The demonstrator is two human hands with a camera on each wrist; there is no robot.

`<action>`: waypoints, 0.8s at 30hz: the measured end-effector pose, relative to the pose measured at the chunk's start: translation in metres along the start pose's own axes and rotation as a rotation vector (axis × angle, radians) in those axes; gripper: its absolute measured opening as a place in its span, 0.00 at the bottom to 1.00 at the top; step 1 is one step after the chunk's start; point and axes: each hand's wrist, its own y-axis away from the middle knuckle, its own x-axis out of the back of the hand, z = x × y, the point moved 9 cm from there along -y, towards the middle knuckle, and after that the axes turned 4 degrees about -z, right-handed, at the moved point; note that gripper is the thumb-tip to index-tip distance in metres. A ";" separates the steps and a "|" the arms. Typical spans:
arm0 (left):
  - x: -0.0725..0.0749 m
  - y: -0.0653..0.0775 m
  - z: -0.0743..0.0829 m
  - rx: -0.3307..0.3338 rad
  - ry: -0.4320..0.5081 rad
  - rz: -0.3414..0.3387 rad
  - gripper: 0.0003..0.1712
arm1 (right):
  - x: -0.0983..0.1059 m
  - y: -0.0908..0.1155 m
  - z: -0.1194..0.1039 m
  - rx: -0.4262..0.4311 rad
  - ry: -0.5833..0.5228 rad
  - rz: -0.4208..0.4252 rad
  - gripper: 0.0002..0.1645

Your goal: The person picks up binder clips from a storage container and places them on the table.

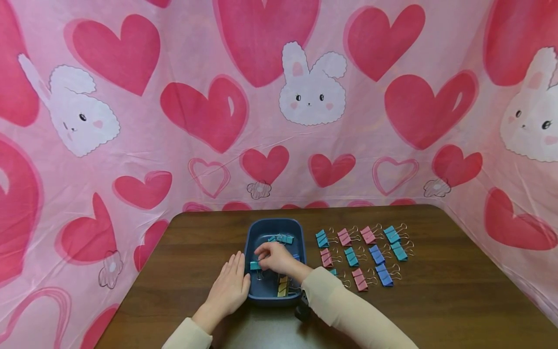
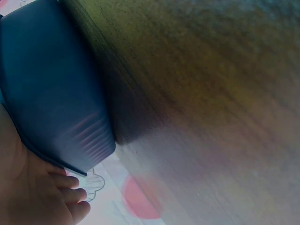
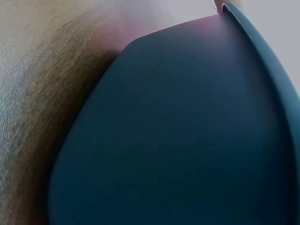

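1. A pink fabric backdrop (image 1: 301, 138) printed with red hearts and white rabbit faces stands behind the dark brown wood-grain worktop (image 1: 462, 310).
2. The left hand (image 1: 227, 287) lies along the left side of the dark blue plastic tray (image 1: 274, 301), its fingers straight and close together; in the left wrist view it touches the rim.
3. The right hand (image 1: 281, 258) reaches over the tray's right side, fingers curled downward at a small teal metal binder clip (image 1: 255, 265) with wire handles; whether they pinch it I cannot tell.
4. That clip is in the tray's left part, near the left hand's fingers.
5. Also inside the tray are teal binder clips (image 1: 284, 239) at the far end, a gold binder clip (image 1: 283, 287) at the near end and a blue binder clip (image 1: 296, 256), partly hidden by the right hand.
6. Pink, teal and blue binder clips (image 1: 360, 280) lie in rough rows right of the tray; the cream right sleeve (image 1: 362, 310) partly covers the nearest teal one.
7. The tray's outer wall blocks most of the right wrist view.
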 end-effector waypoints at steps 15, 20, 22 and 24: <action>-0.001 -0.002 -0.002 0.009 -0.003 0.003 0.32 | 0.029 0.005 -0.005 0.060 -0.119 0.065 0.11; -0.002 -0.002 -0.002 0.009 -0.005 0.005 0.33 | 0.043 0.012 -0.009 0.082 -0.138 0.095 0.10; -0.003 -0.001 -0.002 0.013 -0.005 0.002 0.33 | 0.049 0.019 -0.017 0.089 -0.159 0.103 0.11; -0.003 -0.002 -0.003 0.017 -0.006 -0.003 0.33 | 0.055 0.026 -0.026 0.094 -0.180 0.115 0.11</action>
